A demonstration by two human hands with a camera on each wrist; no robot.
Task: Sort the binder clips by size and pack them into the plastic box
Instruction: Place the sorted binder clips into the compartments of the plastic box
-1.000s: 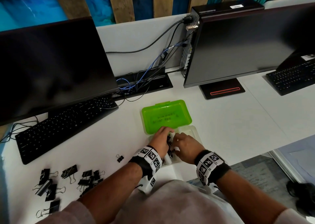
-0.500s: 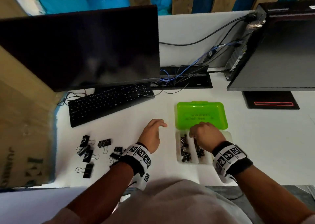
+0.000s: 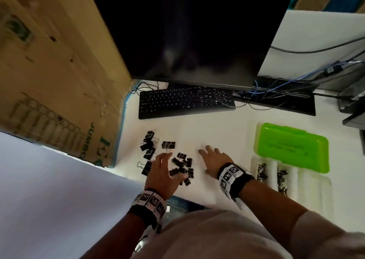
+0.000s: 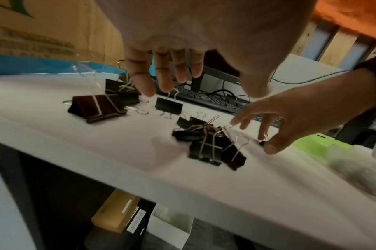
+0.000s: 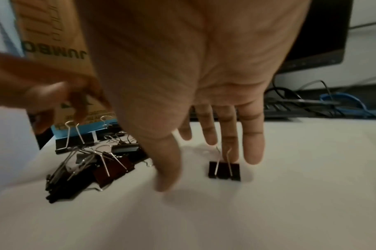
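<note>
Loose black binder clips (image 3: 182,167) lie in a pile on the white desk, with larger ones (image 3: 148,145) further left. My left hand (image 3: 167,168) hovers over the pile with straight, spread fingers and holds nothing. The left wrist view shows a big clip (image 4: 97,107) and the pile (image 4: 208,145) under it. My right hand (image 3: 209,162) is open just right of the pile, fingers spread low over the desk. A single small clip (image 5: 224,170) stands below its fingers. The plastic box (image 3: 314,181), green lid (image 3: 292,146) open, lies at the right with small clips in two compartments.
A black keyboard (image 3: 185,104) and a dark monitor (image 3: 189,37) stand behind the clips. A cardboard carton (image 3: 59,81) walls off the left side. Cables (image 3: 276,93) run at the back right. The desk's front edge is close under my wrists.
Both hands have left the box and moved left to the loose clips, the left first. The view has swung left, so the box now sits at the right.
</note>
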